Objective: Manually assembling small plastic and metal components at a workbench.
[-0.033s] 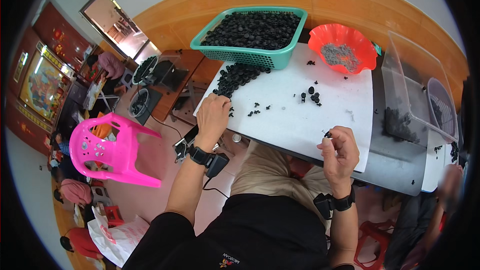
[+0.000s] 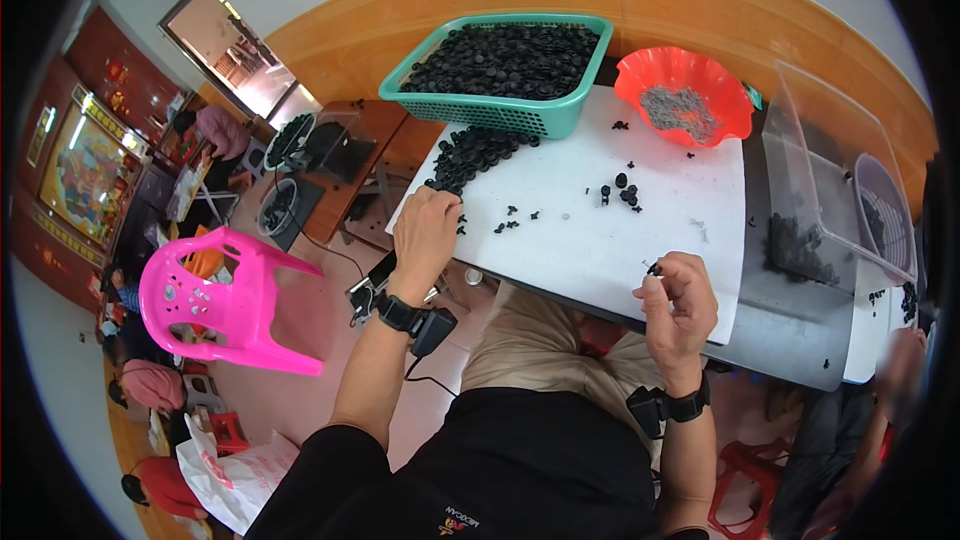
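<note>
On a white sheet (image 2: 560,210) spreads a heap of small round black caps (image 2: 478,155). My left hand (image 2: 427,235) rests at the near end of this heap, fingers bent down and drawn together; whatever is under the fingertips is hidden. Above the sheet's near right part, my right hand (image 2: 680,305) pinches a small black part (image 2: 654,269) between thumb and forefinger, with a thin pale bit sticking out of it. Several tiny black pieces (image 2: 508,226) lie between my hands. Farther back stands a small group of black parts (image 2: 627,192).
Behind the heap, a green basket (image 2: 575,120) is full of black caps. A red wavy-rimmed bowl (image 2: 735,120) holds small grey pieces. To the right stand a clear plastic bin (image 2: 840,130) and another person's blurred hand (image 2: 903,365). A pink chair (image 2: 250,310) stands on the left.
</note>
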### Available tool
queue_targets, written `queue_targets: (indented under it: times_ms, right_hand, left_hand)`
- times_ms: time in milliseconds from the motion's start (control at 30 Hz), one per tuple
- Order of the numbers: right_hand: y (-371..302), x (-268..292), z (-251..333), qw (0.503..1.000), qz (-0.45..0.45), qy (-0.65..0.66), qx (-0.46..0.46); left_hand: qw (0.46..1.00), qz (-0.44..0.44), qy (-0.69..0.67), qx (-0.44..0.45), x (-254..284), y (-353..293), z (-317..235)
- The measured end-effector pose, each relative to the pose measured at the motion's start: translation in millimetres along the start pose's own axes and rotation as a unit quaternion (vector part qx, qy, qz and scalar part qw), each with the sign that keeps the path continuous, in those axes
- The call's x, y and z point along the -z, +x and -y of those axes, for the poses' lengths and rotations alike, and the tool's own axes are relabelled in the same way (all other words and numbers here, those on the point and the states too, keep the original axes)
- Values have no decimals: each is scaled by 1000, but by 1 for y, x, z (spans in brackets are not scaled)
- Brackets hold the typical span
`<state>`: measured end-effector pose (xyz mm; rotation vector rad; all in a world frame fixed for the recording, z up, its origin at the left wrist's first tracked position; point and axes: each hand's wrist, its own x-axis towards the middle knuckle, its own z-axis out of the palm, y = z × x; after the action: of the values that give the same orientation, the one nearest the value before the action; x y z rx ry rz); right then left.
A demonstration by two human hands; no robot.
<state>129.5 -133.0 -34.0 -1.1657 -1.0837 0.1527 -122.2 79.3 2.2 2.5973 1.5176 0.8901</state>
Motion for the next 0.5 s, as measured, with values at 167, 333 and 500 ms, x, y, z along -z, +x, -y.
queue_targets:
  times_ms: [167,333,500]
  right_hand:
    - [1,0,3,1000,-3,0,-3]
    - [2,0,4,1000,-5,13,0]
    - [2,0,5,1000,0,18,-5]
  left_hand:
    - [975,4,-222,13,9,-5,-31]
    - [898,107,-423,55,1,-15,-54]
    - [799,138,-580,79,-7,-22,-81]
